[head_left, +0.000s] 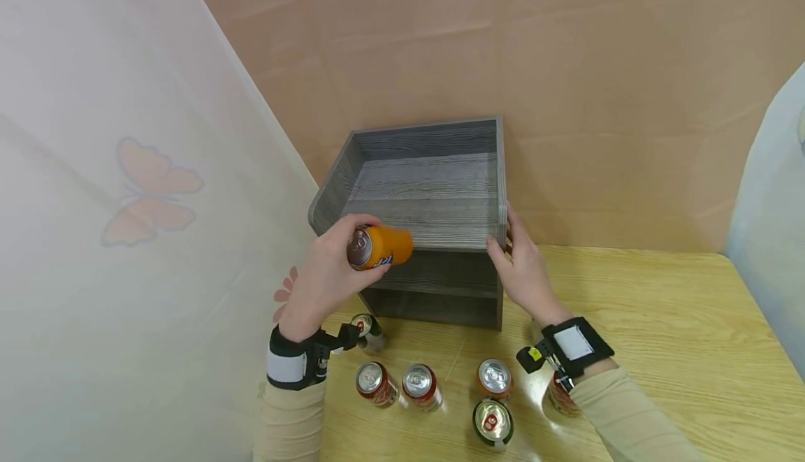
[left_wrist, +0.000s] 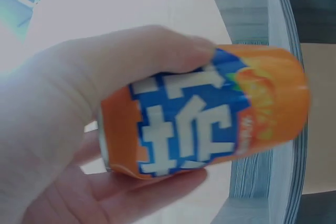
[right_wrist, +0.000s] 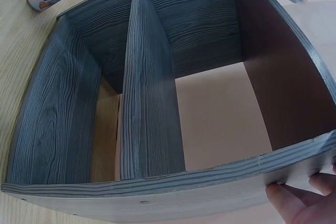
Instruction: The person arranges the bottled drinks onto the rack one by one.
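Note:
My left hand [head_left: 333,266] grips an orange soda can [head_left: 393,244] by its side, tilted with its lid toward me, at the front left edge of a grey wooden shelf unit [head_left: 434,214]. In the left wrist view the can's [left_wrist: 184,114] blue label with white characters faces the camera, thumb on one side and fingers on the other. My right hand [head_left: 523,266] holds the unit's right side panel near its top front corner, thumb at the front edge and fingers along the outside. Fingertips [right_wrist: 281,195] press that panel's outer face in the right wrist view.
On the wooden table [head_left: 660,322] in front of the unit stand several cans: a green-and-white one [head_left: 371,333], two red ones [head_left: 377,385], an orange-rimmed one [head_left: 495,378] and a green-rimmed one [head_left: 492,421]. Another red can [head_left: 562,398] is partly behind my right wrist. A white curtain [head_left: 157,294] borders the left.

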`<move>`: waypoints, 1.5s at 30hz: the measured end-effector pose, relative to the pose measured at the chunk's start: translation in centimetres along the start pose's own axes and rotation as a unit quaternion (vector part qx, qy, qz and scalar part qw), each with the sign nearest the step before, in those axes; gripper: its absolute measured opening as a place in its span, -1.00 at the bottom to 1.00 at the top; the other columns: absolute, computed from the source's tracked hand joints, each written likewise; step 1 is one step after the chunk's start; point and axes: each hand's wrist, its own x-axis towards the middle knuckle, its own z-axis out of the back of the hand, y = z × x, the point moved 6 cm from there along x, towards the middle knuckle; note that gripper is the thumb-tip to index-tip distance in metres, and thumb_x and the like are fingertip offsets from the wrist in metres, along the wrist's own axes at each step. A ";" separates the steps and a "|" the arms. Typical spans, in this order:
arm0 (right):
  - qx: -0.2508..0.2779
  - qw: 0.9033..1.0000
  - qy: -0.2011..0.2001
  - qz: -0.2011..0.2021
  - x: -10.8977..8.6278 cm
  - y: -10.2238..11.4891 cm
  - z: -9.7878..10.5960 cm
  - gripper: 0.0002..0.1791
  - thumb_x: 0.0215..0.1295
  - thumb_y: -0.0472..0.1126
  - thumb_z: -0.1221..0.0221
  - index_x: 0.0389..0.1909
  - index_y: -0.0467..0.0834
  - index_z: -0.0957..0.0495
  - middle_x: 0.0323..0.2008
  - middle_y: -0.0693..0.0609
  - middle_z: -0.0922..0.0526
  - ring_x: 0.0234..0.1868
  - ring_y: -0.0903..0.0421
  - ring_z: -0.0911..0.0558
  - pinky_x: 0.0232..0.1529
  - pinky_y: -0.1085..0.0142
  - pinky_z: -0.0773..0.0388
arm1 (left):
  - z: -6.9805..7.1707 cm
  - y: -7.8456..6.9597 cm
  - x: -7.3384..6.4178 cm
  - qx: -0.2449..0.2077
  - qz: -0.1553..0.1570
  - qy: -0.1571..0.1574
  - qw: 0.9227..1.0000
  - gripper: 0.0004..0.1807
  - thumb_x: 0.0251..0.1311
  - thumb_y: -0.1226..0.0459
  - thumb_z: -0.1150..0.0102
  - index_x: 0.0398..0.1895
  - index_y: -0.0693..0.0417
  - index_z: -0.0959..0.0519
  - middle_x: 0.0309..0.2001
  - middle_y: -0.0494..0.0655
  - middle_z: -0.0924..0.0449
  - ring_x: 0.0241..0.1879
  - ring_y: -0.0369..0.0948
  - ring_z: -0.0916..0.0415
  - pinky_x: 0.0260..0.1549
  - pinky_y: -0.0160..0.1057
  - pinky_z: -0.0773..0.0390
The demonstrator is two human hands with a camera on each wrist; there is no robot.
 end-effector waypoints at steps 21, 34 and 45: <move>-0.004 1.000 0.001 -0.003 0.1 0.1 -0.1 -0.24 0.59 -0.04 0.03 0.66 -0.01 0.14 0.54 -0.24 -0.12 0.39 -0.37 -0.31 0.18 -0.20 -0.44 | 2.9 3.1 1.8 0.057 -0.006 -0.135 0.989 -0.23 -0.08 0.42 -0.62 0.26 0.22 -0.47 0.18 0.16 -0.47 0.16 0.03 -0.51 0.05 -0.01 -0.61; -0.001 1.000 0.003 -0.003 0.0 -0.1 0.0 -0.24 0.60 -0.03 0.04 0.66 0.01 0.15 0.55 -0.21 -0.10 0.41 -0.34 -0.29 0.20 -0.19 -0.43 | 2.3 5.9 2.6 0.124 0.026 -0.122 0.984 -0.17 0.03 0.26 -0.58 0.37 0.24 -0.38 0.18 0.19 -0.51 0.05 0.09 -0.59 -0.06 0.05 -0.64; -0.001 1.000 0.005 -0.006 0.1 -0.2 0.1 -0.25 0.60 -0.02 0.05 0.66 -0.01 0.15 0.55 -0.21 -0.09 0.41 -0.35 -0.29 0.21 -0.18 -0.42 | 2.2 7.0 3.3 0.122 0.055 -0.108 0.985 -0.19 0.11 0.23 -0.52 0.37 0.29 -0.34 0.20 0.24 -0.49 0.10 0.10 -0.55 0.03 0.08 -0.60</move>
